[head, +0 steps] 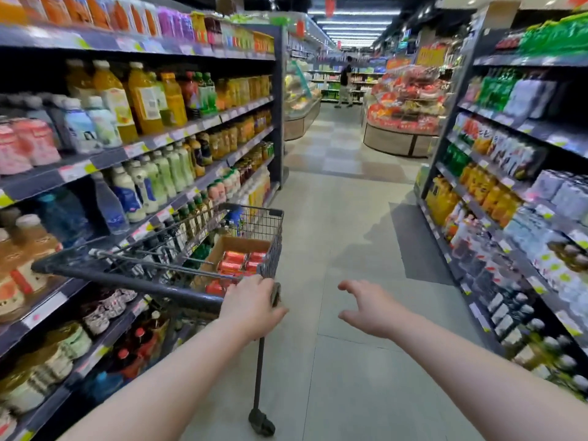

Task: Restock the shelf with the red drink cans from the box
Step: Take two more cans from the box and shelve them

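Observation:
A dark wire shopping cart point(273, 237) stands close against the left shelving. Inside it lies an open cardboard box point(237, 243) holding several red drink cans point(235, 257) on their sides. My left hand point(253, 305) is closed around the right end of the cart's handle bar point(127, 280). My right hand point(370, 308) hovers in the air to the right of the cart, fingers spread, holding nothing.
Shelves of bottled drinks point(143, 100) line the left side, and more drink shelves point(509, 192) line the right. A tiled aisle floor point(343, 218) runs ahead to a round display stand point(401, 122). A person point(345, 81) stands far down the aisle.

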Available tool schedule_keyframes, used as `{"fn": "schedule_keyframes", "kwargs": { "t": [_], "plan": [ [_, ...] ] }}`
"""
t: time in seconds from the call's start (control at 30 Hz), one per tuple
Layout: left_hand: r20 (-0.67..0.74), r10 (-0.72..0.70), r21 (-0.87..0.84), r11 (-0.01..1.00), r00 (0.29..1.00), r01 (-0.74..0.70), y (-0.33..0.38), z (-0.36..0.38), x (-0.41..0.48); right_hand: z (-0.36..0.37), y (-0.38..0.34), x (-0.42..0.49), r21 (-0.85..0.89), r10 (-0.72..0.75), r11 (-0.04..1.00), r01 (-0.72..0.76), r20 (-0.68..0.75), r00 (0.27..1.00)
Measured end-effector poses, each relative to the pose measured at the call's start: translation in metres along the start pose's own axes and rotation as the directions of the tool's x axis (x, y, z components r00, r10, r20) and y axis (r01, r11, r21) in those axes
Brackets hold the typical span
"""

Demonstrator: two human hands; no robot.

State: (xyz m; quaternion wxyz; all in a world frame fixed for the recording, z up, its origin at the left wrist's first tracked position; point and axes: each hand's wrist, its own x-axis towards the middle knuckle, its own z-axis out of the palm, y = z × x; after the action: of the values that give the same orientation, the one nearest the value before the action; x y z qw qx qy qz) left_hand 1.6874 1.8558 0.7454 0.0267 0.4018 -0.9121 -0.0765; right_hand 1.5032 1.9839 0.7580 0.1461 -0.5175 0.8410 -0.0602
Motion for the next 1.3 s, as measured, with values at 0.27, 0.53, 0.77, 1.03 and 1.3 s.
{"fn": "schedule_keyframes", "kwargs": {
  "t": [0.27,0.53,0.77,1.03,1.3],
  "plan": [
    [0.033,-0.177,0.004,0.984,0.984,0.177,0.0,0.011,0.116,-0.044,0.056,0.145,-0.067,-0.099,0.993,0.102,0.043,0.994],
    [0.033,-0.341,-0.03,0.939,0.939,0.342,-0.075,0.022,0.23,-0.038,0.03,0.285,-0.104,-0.303,0.943,0.316,0.121,0.945],
    [0.096,-0.404,-0.046,0.911,0.91,0.409,-0.137,0.053,0.341,-0.045,-0.011,0.434,-0.184,-0.323,0.913,0.365,0.222,0.92],
    [0.267,-0.559,-0.094,0.795,0.785,0.599,-0.2,0.101,0.369,0.002,-0.086,0.554,-0.237,-0.445,0.801,0.55,0.378,0.812],
    [0.398,-0.717,-0.051,0.605,0.572,0.794,-0.24,0.16,0.352,0.103,-0.144,0.634,-0.234,-0.463,0.661,0.713,0.621,0.633]
  ]
}}
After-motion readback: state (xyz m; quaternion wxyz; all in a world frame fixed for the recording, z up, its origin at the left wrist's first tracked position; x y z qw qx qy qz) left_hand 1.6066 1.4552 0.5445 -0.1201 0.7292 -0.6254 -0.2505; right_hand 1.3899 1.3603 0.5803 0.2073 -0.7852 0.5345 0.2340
